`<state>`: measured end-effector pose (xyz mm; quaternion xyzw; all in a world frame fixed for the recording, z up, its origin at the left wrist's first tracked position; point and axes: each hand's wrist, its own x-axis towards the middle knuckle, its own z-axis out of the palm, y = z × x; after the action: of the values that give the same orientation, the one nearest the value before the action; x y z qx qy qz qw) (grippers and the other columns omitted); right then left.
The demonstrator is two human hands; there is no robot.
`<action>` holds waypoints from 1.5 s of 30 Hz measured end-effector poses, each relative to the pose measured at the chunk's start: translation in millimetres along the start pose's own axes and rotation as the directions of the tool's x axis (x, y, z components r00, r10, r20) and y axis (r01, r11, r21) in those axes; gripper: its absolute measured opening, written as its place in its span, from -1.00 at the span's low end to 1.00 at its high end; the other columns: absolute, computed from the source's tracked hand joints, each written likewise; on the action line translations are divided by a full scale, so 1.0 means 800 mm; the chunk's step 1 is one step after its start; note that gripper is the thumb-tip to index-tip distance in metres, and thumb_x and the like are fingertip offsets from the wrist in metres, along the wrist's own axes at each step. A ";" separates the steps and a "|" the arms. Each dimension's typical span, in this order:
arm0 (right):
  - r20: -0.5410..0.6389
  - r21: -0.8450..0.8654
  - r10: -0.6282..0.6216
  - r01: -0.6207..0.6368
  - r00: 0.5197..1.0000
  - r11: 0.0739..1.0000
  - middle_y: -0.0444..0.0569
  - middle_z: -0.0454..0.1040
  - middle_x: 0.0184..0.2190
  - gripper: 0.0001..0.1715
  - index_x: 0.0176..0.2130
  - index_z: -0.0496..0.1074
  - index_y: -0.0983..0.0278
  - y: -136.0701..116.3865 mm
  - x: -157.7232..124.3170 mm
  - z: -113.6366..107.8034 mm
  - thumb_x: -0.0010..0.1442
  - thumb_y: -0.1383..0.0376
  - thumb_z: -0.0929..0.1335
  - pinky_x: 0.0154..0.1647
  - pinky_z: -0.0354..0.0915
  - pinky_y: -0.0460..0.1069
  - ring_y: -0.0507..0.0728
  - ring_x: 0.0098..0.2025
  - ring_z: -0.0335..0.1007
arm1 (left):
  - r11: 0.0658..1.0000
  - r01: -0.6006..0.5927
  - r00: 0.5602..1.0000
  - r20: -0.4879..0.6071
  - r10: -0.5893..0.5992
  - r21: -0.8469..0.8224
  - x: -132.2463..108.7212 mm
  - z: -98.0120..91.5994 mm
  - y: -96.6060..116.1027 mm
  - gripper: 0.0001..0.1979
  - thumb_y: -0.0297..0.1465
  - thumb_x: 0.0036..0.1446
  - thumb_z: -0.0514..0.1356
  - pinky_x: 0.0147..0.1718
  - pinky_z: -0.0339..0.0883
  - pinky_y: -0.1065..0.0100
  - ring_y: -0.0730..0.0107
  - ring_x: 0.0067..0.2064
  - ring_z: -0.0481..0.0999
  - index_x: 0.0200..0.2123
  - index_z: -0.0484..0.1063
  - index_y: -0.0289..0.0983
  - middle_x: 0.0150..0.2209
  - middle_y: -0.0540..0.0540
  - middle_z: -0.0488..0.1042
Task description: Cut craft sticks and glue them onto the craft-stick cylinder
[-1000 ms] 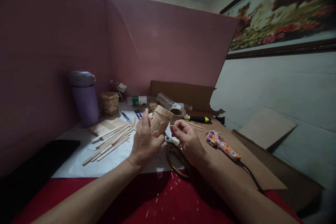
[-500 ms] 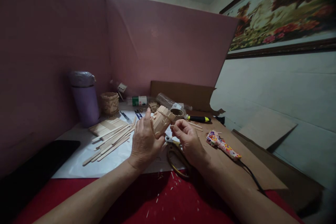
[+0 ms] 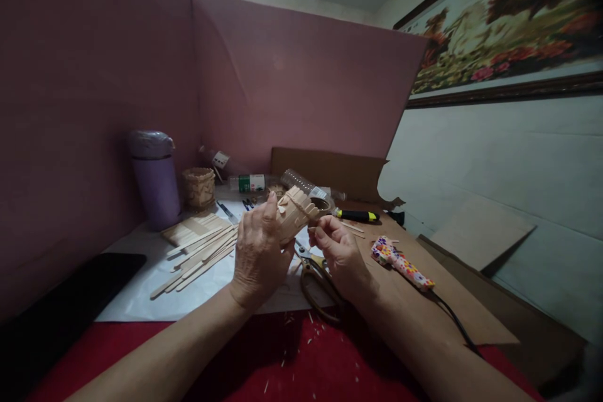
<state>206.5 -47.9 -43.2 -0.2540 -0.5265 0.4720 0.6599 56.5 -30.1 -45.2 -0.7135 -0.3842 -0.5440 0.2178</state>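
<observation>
A small tilted cup of upright wooden sticks [image 3: 294,217], with a twisted cord round its upper part, rests in my left hand [image 3: 261,251], whose fingers wrap its near left side. Just right of the cup is my right hand [image 3: 336,248], thumb and forefinger pinched together; whatever is between them is too small to make out. Scissors with dark handles [image 3: 315,292] lie below the cup, partly under my right hand.
Loose craft sticks [image 3: 202,257] lie on white paper at the left, near a purple tumbler [image 3: 154,182] and a woven-looking cup [image 3: 199,188]. A yellow-black cutter [image 3: 358,216] and flower-patterned glue gun [image 3: 402,264] lie on cardboard at the right.
The cup has turned slightly in my left hand, showing a pale petal-like piece on its side. My right hand stays close to it, still pinched.
</observation>
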 end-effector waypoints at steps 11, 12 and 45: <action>0.025 -0.055 -0.026 0.027 0.999 0.998 -0.17 0.28 -0.47 -0.67 -0.41 0.32 0.24 0.002 0.001 -0.003 0.12 0.10 0.45 -0.36 0.08 -0.06 0.03 -0.41 0.09 | 0.995 -0.066 0.996 -0.053 0.070 0.073 0.003 -0.010 0.000 -0.14 -0.52 0.03 0.26 0.00 0.21 -0.01 -0.11 0.03 0.35 0.34 -0.10 -0.39 0.10 -0.40 0.40; 0.023 -0.065 -0.028 0.030 0.999 0.997 -0.17 0.27 -0.48 -0.66 -0.41 0.32 0.24 0.002 0.001 -0.003 0.12 0.09 0.45 -0.37 0.07 -0.06 0.03 -0.42 0.08 | 0.995 -0.072 0.995 -0.061 0.077 0.074 0.003 -0.010 0.000 -0.14 -0.53 0.05 0.25 0.00 0.20 -0.01 -0.11 0.03 0.35 0.35 -0.10 -0.38 0.10 -0.40 0.41; -0.133 -0.271 -0.097 0.058 0.986 0.961 -0.20 0.25 -0.52 -0.75 -0.42 0.32 0.23 -0.022 -0.001 0.003 0.11 0.18 0.44 -0.43 0.07 -0.05 0.02 -0.49 0.09 | -0.266 0.791 0.470 0.825 -0.313 -0.551 0.016 -0.011 0.004 -0.43 -0.37 -0.08 0.34 -0.33 0.43 0.20 0.23 -0.28 0.52 0.03 0.29 -0.28 -0.14 -0.19 0.50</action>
<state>210.8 -56.2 -28.4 -0.3530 -0.5452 0.3508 0.6745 55.2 -34.8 -29.5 -0.4675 -0.2584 -0.5275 -0.6607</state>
